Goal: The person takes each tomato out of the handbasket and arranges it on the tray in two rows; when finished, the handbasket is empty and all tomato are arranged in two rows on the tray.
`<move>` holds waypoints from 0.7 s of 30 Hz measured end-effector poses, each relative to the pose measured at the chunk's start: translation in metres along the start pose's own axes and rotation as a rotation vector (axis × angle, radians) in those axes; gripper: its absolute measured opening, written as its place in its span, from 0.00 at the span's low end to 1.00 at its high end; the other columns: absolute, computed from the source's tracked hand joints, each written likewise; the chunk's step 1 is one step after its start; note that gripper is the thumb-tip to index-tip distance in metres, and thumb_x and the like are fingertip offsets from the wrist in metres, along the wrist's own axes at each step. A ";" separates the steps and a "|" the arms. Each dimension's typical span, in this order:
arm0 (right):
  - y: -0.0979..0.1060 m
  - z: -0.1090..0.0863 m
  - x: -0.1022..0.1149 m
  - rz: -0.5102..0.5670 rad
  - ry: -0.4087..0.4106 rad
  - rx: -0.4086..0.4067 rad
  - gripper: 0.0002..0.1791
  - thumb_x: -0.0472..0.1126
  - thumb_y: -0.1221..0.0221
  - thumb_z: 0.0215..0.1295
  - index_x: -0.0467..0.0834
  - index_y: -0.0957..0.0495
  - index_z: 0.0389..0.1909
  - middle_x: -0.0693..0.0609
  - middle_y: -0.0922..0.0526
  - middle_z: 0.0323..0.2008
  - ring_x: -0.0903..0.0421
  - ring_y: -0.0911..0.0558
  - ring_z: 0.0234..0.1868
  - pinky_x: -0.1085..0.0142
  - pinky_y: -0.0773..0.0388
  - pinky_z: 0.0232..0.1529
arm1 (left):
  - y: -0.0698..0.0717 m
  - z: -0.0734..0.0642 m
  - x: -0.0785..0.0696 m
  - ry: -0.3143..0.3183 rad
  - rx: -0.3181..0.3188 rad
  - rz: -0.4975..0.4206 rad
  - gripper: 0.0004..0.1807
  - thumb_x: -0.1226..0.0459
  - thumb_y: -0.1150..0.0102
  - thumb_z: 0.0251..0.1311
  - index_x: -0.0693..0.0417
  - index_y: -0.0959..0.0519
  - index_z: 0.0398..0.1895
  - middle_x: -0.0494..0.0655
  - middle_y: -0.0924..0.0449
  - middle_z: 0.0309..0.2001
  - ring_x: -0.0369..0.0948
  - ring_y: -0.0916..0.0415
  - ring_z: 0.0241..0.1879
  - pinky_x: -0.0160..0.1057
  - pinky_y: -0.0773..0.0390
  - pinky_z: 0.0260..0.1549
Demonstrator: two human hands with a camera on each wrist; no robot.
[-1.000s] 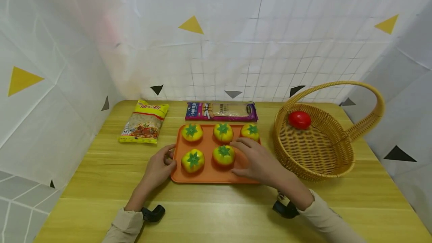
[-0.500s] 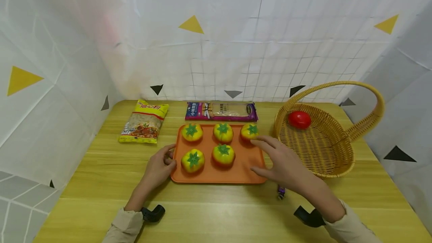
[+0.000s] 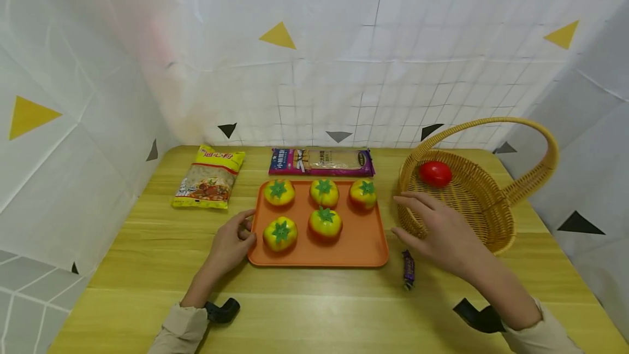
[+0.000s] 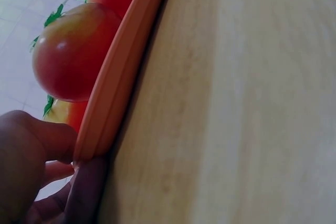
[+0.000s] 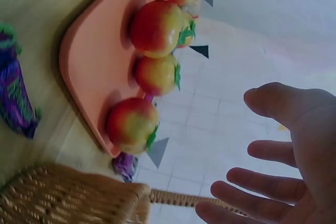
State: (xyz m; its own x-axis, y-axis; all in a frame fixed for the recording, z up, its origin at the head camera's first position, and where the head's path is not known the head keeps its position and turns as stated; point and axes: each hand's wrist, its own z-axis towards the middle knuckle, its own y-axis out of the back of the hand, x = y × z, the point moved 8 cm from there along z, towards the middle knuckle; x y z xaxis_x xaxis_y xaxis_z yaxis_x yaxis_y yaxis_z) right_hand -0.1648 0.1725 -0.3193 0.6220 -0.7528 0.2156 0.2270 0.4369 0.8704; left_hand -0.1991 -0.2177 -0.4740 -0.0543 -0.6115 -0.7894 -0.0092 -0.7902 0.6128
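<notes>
An orange tray (image 3: 361,242) carries several yellow-and-red tomatoes (image 3: 325,225) with green leafy tops, in two rows. The front right part of the tray is bare. My left hand (image 3: 233,242) pinches the tray's left edge, its thumb (image 4: 55,139) at the rim and other fingers below. To the right of the tray my right hand (image 3: 444,234) hovers with fingers spread and nothing in them. It overlaps the near left side of a wicker basket (image 3: 508,228), which holds one red, rounded fruit (image 3: 435,173). A purple-wrapped candy (image 3: 408,270) lies on the table just below the right hand.
Behind the tray lies a purple noodle packet (image 3: 321,162). A yellow pasta bag (image 3: 208,177) is at the back left. The basket's tall handle (image 3: 530,130) arches over its right side. A white patterned sheet (image 3: 314,70) hangs behind the wooden table (image 3: 304,310).
My right hand has moved right, from beside the front middle tomato to the basket's near side. The candy has come into view. My left hand stays at the tray.
</notes>
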 end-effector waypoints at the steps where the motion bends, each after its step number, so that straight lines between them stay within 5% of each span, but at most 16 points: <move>1: 0.002 0.000 -0.001 0.000 0.004 -0.008 0.31 0.44 0.27 0.53 0.41 0.22 0.59 0.45 0.21 0.55 0.44 0.17 0.48 0.48 0.19 0.41 | 0.000 0.000 0.000 0.000 -0.003 -0.004 0.31 0.71 0.38 0.59 0.54 0.28 0.69 0.49 0.22 0.42 0.38 0.19 0.35 0.38 0.21 0.34; 13: 0.031 0.004 -0.016 -0.054 0.031 -0.064 0.30 0.41 0.27 0.51 0.39 0.21 0.56 0.43 0.20 0.53 0.43 0.16 0.43 0.47 0.19 0.37 | 0.000 0.000 0.002 -0.003 -0.005 -0.020 0.32 0.72 0.39 0.59 0.53 0.28 0.69 0.50 0.22 0.41 0.38 0.20 0.34 0.38 0.22 0.34; 21: 0.037 0.011 -0.039 -0.071 -0.044 -0.009 0.27 0.42 0.27 0.54 0.40 0.20 0.56 0.42 0.19 0.51 0.42 0.16 0.42 0.46 0.20 0.38 | 0.000 0.000 0.003 0.009 0.000 -0.013 0.31 0.70 0.39 0.59 0.53 0.28 0.69 0.49 0.23 0.42 0.38 0.20 0.34 0.38 0.21 0.33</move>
State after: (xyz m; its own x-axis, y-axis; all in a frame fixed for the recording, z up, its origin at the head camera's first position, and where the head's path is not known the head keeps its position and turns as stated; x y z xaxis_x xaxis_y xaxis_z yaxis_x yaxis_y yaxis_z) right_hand -0.1890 0.2123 -0.2907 0.5705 -0.8029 0.1730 0.2761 0.3858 0.8803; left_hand -0.1997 -0.2193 -0.4761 -0.0455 -0.6015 -0.7976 -0.0101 -0.7981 0.6024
